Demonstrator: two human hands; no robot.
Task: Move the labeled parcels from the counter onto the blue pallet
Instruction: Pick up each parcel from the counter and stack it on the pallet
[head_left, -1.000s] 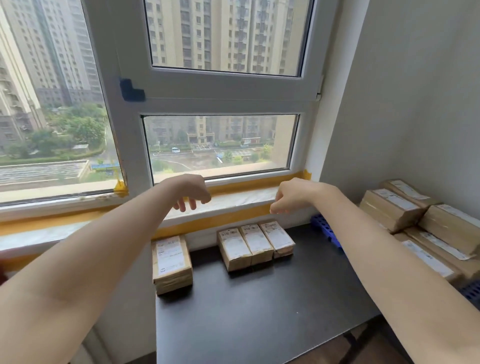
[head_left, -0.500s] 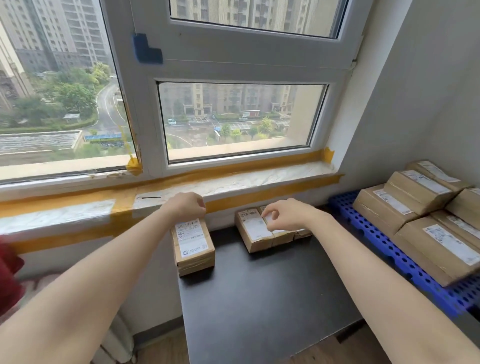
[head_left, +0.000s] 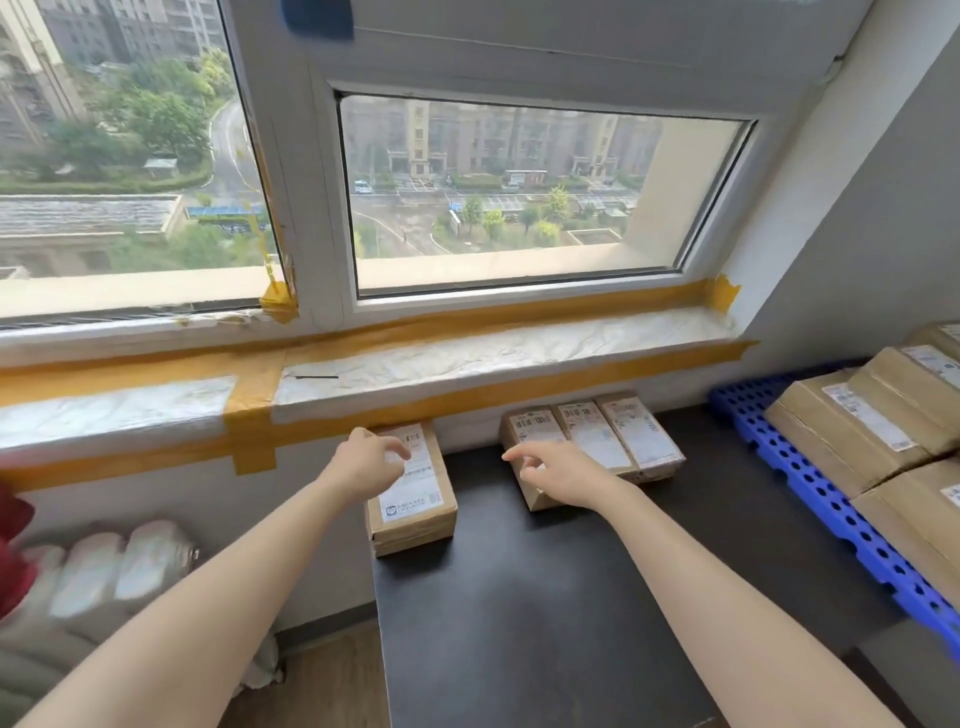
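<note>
A black counter (head_left: 519, 623) stands under the window. A stack of brown labeled parcels (head_left: 415, 499) sits at its far left corner. Three more labeled parcels (head_left: 618, 436) lie side by side at the back. My left hand (head_left: 366, 460) hovers over the far end of the left stack with its fingers loosely spread and holding nothing. With a finger stretched out, my right hand (head_left: 561, 475) reaches over the leftmost of the three parcels. On the right, the blue pallet (head_left: 810, 493) carries several larger brown parcels (head_left: 852, 421).
A window sill (head_left: 467, 364) covered in plastic and yellow tape overhangs the back of the counter. A white radiator (head_left: 104, 566) and a red object (head_left: 13, 551) are at the lower left. Wooden floor (head_left: 322, 680) shows left of the counter.
Both hands have come down from in front of the window to the parcels on the counter. The view has tilted downward, and my fingers have loosened from curled.
</note>
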